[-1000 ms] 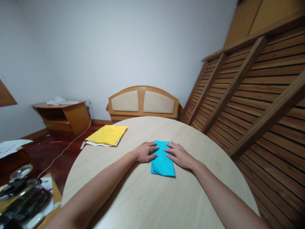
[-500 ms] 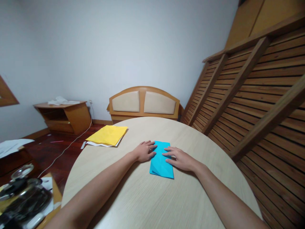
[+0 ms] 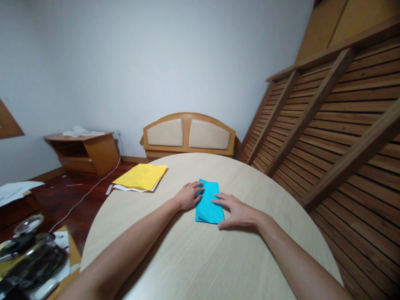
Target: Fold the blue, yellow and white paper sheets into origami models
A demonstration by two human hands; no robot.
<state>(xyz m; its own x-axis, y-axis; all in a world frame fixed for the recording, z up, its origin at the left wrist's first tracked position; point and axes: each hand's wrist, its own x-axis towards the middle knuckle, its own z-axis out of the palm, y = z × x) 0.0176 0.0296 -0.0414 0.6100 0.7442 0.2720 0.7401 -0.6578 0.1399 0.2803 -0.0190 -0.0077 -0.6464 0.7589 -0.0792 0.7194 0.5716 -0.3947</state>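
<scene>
A folded sheet of blue paper (image 3: 208, 204) lies on the round wooden table (image 3: 200, 258), its long side running away from me. Creases cross it, and the layers stand slightly apart at the near left corner. My left hand (image 3: 188, 196) rests with spread fingers on the paper's left edge. At the right edge is my right hand (image 3: 234, 209), fingers stretched onto the paper and thumb spread out towards the near right corner. Neither hand is closed around anything.
Yellow sheets (image 3: 142, 176) with white paper beneath lie at the table's far left. A glass pot (image 3: 34, 258) stands on a low surface at the lower left. Wooden slats (image 3: 337, 125) lean along the right, and a headboard (image 3: 188, 132) is behind the table.
The blue paper has shifted slightly away from me and to the left. My right thumb has spread towards the paper's near corner. My left hand has moved slightly away.
</scene>
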